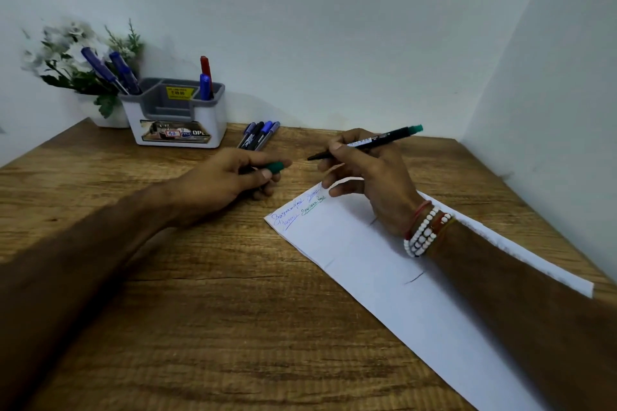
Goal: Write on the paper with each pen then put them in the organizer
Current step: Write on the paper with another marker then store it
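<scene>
Pinched between thumb and fingertips of the right hand point(370, 177): a slim black pen point(367, 143) with a green end, uncapped, fine tip pointing left, just above the far corner of the paper point(384, 277). Curled in the fingers of the left hand point(227, 180), low over the bench point(167, 310) just left of the sheet: a smooth, rounded green cap point(275, 166). Long white sheet, flat and diagonal toward the bench's right edge, blue and green handwriting point(297, 210) at its far end. Near the far-left corner, a boxy white plastic organizer point(173, 123) with grey compartments: a red pen point(204, 65) and a blue pen point(204, 87) upright in the right one, two blue-capped pens point(113, 73) leaning from the left. Just right of it, loose pens point(258, 135) side by side on the grained wood at the far edge. Round white and red bead bracelets point(424, 230) on the right wrist. Behind the organizer, pale flowers point(76, 53).
</scene>
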